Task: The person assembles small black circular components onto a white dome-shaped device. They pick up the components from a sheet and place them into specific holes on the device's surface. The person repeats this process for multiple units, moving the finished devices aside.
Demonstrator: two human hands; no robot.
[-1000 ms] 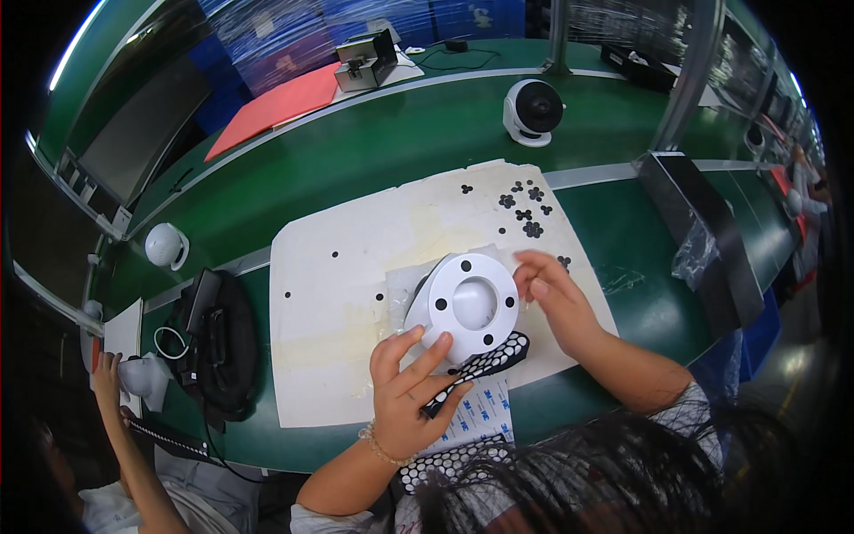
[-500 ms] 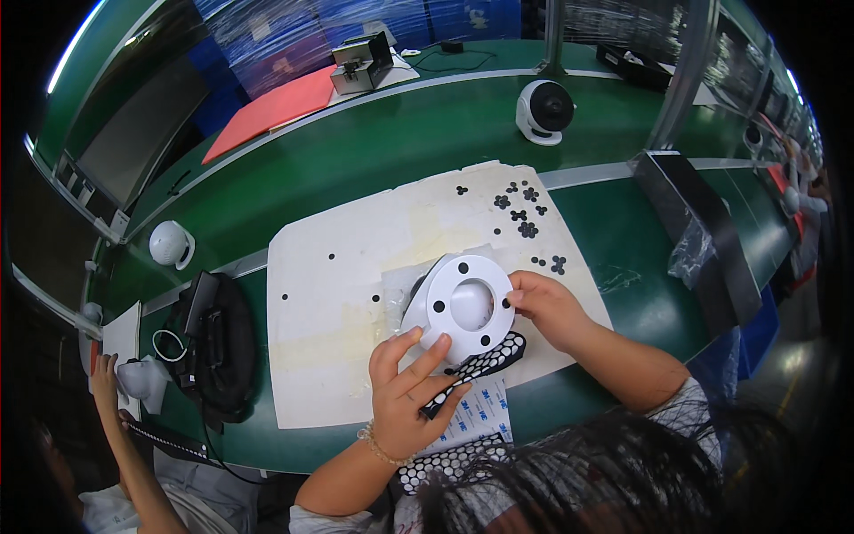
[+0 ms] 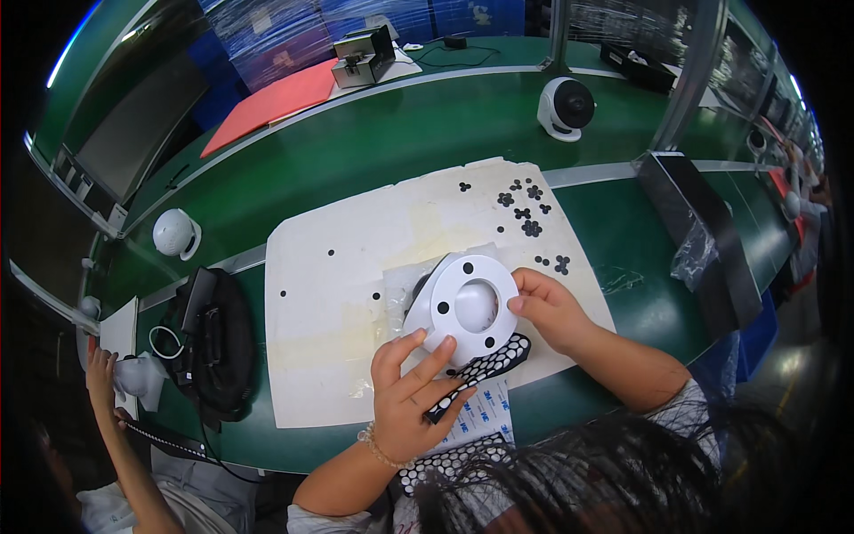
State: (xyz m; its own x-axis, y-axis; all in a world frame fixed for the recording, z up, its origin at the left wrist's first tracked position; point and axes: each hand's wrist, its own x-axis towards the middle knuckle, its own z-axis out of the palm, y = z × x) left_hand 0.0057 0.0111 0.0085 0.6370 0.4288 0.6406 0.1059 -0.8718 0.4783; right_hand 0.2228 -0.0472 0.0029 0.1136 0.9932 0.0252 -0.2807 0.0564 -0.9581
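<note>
A white round housing with a flat ring-shaped base (image 3: 451, 285) faces up, tilted, over the cardboard. Round black pads sit around the ring, and a wide hole opens in its middle. My left hand (image 3: 407, 384) grips the housing's lower left edge. Between that hand's fingers is also a black strip with rows of white dots (image 3: 495, 360). My right hand (image 3: 550, 310) pinches the ring's right edge, its thumb lying on the rim and covering the spot there. Below hangs a white backing sheet with blue print (image 3: 491, 411), above a second dotted strip (image 3: 458, 461).
Loose black pads (image 3: 531, 229) lie in clusters on the cardboard sheet (image 3: 329, 365). White round devices stand at back right (image 3: 567, 109) and left (image 3: 175, 234). A black bag (image 3: 233, 356) is at left, near a co-worker's arm (image 3: 124, 445). A dark metal box (image 3: 703, 222) stands right.
My right thumb has shifted onto the ring's right rim, covering the black pad visible there before. My left hand keeps its hold. The whole view has shifted slightly.
</note>
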